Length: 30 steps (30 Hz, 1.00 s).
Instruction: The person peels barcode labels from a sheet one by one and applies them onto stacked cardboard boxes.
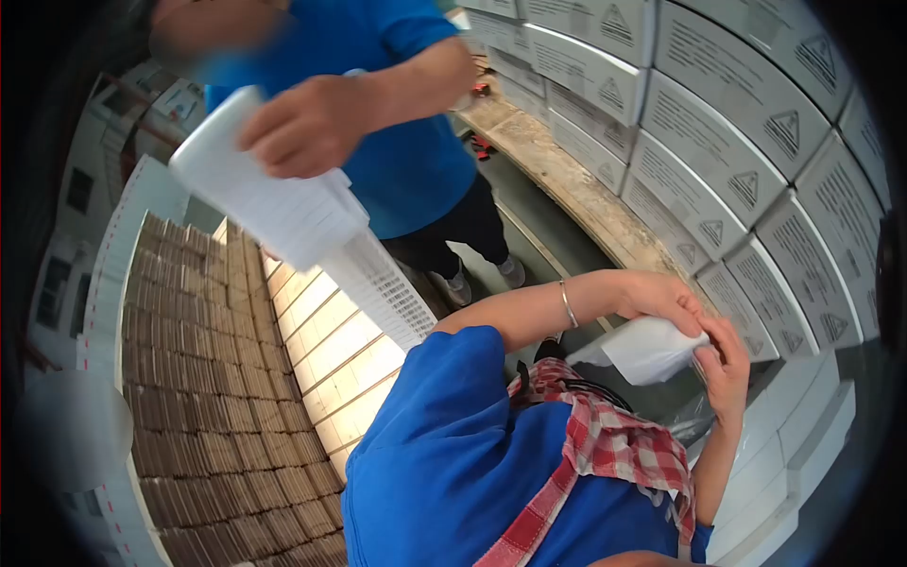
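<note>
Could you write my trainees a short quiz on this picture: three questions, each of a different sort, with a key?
1. True or false: the co-worker's hand is holding white papers.

2. What do the wearer's left hand and right hand have in their fingers?
A) a roll of tape
B) a white sheet
C) a brush

3. Fill in the blank: the stacked boxes at the right of the picture are printed with a symbol shaped like a ____.

Key: 1. True. 2. B. 3. triangle.
</note>
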### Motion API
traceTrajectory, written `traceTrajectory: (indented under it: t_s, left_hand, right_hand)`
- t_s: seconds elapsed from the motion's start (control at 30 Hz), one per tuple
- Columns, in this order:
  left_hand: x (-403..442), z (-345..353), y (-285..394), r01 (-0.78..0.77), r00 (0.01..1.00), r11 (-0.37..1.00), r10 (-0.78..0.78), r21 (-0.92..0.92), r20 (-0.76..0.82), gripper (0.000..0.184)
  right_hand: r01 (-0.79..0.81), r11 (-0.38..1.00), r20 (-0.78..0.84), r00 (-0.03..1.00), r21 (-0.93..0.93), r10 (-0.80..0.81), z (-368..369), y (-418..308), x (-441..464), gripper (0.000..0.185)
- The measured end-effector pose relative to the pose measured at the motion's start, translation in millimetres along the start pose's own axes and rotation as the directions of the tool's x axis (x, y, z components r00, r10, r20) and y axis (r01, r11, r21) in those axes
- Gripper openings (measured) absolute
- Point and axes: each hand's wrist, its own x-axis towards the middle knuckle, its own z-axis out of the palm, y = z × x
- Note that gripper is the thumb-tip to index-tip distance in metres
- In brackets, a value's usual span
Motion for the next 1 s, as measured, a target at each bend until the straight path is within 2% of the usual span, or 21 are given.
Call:
traceTrajectory:
  t_s: [0.07,0.1,0.13,0.17,0.23,0.27,0.3,0.33,0.43,0.57,0.63,0.7,0.77,0.8,0.83,0.87,0.9,0.93,0.97,1.0]
  left_hand:
    - [-6,17,12,0.024,0.998,0.993,-0.030,-0.116,-0.049,0.022]
    - [-1,9,3,0.039,0.998,0.985,-0.046,-0.166,-0.033,0.022]
    - [-3,7,5,0.050,0.997,0.990,-0.057,-0.135,-0.047,0.022]
    - [-6,15,13,0.060,0.995,0.987,-0.072,-0.149,-0.072,0.023]
    - [-1,15,18,0.090,0.996,0.983,-0.087,-0.159,0.025,0.025]
    - [0,17,19,0.088,0.994,0.981,-0.077,-0.170,0.072,0.025]
    - [2,20,19,0.115,0.989,0.981,-0.098,-0.157,0.113,0.025]
    - [3,20,19,0.132,0.986,0.973,-0.108,-0.187,0.130,0.025]
    - [5,20,22,0.154,0.981,0.960,-0.121,-0.233,0.150,0.024]
    - [8,21,22,0.176,0.984,0.958,-0.165,-0.224,0.071,0.022]
    - [8,18,23,0.103,0.994,0.978,-0.107,-0.180,-0.013,0.019]
    - [7,12,21,0.076,0.995,0.986,-0.083,-0.150,-0.046,0.018]
    - [4,-4,12,0.016,0.962,0.997,0.004,0.069,-0.271,0.015]
    - [5,-10,7,0.002,0.927,0.983,0.067,0.182,-0.369,0.014]
    - [7,-14,1,0.007,0.930,0.983,0.062,0.185,-0.362,0.014]
    - [11,-15,-7,-0.072,0.910,0.919,0.219,0.387,-0.351,0.013]
    - [16,-13,-14,-0.141,0.877,0.808,0.370,0.572,-0.307,0.013]
    - [19,-8,-19,-0.195,0.831,0.655,0.506,0.730,-0.232,0.012]
    - [24,-3,-23,-0.196,0.832,0.654,0.505,0.731,-0.229,0.012]
    - [29,5,-26,-0.236,0.813,0.721,0.514,0.651,-0.275,0.011]
  right_hand:
    - [-0.110,0.994,0.013,0.994,0.024,0.109,-8,3,-8,0.037]
    - [-0.098,0.994,0.011,0.995,0.058,0.097,-11,-1,-10,0.037]
    - [-0.093,0.992,-0.002,0.996,0.089,0.094,-13,-7,-7,0.037]
    - [-0.074,0.995,-0.029,0.997,0.073,0.076,-16,-10,-9,0.028]
    - [0.005,0.995,-0.011,1.000,0.097,-0.004,-23,-17,-7,0.028]
    - [-0.022,0.997,-0.061,0.998,0.077,0.027,-26,-17,-11,0.028]
    - [0.017,0.994,-0.033,0.999,0.108,-0.014,-27,-17,-14,0.027]
    - [0.058,0.988,0.003,0.998,0.146,-0.059,-26,-16,-16,0.026]
    - [0.077,0.986,-0.048,0.996,0.149,-0.071,-27,-20,-17,0.021]
    - [0.119,0.986,-0.072,0.991,0.116,-0.111,-32,-16,-18,0.015]
    - [0.134,0.986,-0.080,0.989,0.097,-0.126,-39,-14,-22,0.013]
    - [0.082,0.996,-0.169,0.983,0.040,-0.074,-54,-10,-31,0.011]
    - [-0.072,0.960,-0.381,0.908,0.270,0.175,-60,1,-44,0.007]
    - [-0.072,0.961,-0.390,0.904,0.269,0.177,-63,5,-47,0.007]
    - [-0.125,0.963,-0.459,0.860,0.240,0.225,-65,8,-50,0.006]
    - [-0.179,0.960,-0.524,0.808,0.214,0.267,-67,10,-51,0.005]
    - [-0.233,0.953,-0.586,0.751,0.194,0.303,-67,12,-51,0.004]
    - [-0.233,0.953,-0.590,0.748,0.195,0.304,-66,13,-52,0.004]
    - [-0.229,0.955,-0.604,0.739,0.190,0.298,-64,14,-52,0.003]
    - [-0.226,0.957,-0.617,0.731,0.185,0.291,-62,16,-51,0.002]
